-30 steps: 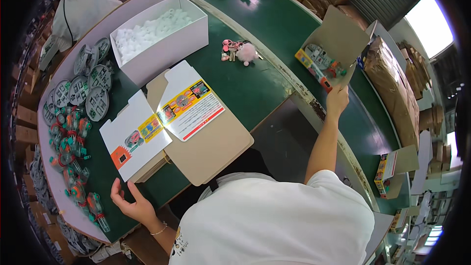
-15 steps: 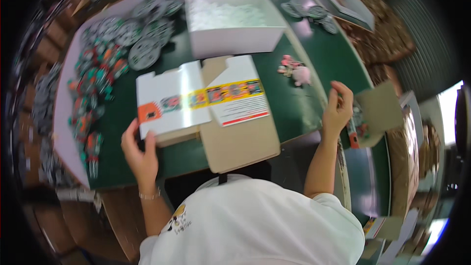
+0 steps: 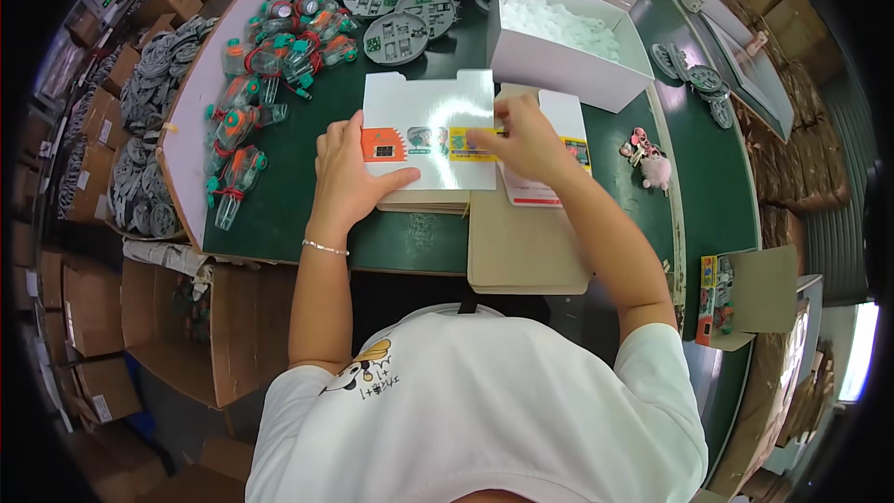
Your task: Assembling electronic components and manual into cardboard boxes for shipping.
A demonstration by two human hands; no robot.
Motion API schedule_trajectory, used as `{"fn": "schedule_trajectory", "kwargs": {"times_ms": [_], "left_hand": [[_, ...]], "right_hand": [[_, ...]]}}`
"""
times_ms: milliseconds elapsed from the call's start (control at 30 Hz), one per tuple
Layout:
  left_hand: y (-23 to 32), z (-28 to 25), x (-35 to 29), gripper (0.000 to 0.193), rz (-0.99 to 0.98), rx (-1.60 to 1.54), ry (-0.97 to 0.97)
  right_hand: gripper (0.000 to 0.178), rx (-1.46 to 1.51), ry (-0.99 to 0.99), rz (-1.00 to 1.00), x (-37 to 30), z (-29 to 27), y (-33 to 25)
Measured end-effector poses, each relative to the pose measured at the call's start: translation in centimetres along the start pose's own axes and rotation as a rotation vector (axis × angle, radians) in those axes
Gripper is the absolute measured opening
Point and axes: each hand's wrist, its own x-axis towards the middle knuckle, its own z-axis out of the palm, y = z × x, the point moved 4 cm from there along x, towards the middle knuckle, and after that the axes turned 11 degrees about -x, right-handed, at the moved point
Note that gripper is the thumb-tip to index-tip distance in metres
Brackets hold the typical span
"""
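A flattened carton (image 3: 429,110), white with an orange and yellow printed band, lies on top of a stack of flat brown-backed cartons (image 3: 424,202) in front of me. My left hand (image 3: 346,172) grips its left edge, fingers behind and thumb on the printed face. At its right edge, my right hand (image 3: 529,140) pinches the board between thumb and fingers. Under my right wrist lies another part of the flat cardboard, with a white printed panel (image 3: 563,116) and a bare brown flap (image 3: 521,247).
Clear bottle-like parts (image 3: 244,177) with teal ends and red cords lie at left, grey round discs (image 3: 398,38) behind. A white box (image 3: 568,65) of white pieces stands at back right. A pink fluffy keychain (image 3: 656,172) and an opened carton (image 3: 722,303) are at right.
My right hand has come in from the right and taken hold of the flat carton's right edge. My left hand has moved further up its left edge. The whole view has shifted.
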Motion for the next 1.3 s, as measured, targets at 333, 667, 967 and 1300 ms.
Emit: {"fn": "schedule_trajectory", "kwargs": {"times_ms": [333,667,967,1300], "left_hand": [[2.7,-4.8,2.6,0.066,0.116,-1.104,-0.063],[10.3,-8.4,1.4,0.044,0.601,-0.294,-0.037],[10.8,-0.4,-2.7,0.054,0.604,-0.698,0.505],[8.8,2.6,-1.9,0.054,0.557,-0.540,0.423]], "right_hand": [[0.024,0.636,-0.014,0.024,-2.3,-11.4,-5.7],[0.012,0.616,0.337,-0.259,-8.6,-15.3,-6.4],[0.044,0.983,0.857,-0.398,-9.8,-9.1,-2.1],[0.088,0.911,0.447,0.130,-7.2,-6.1,-0.5]]}}
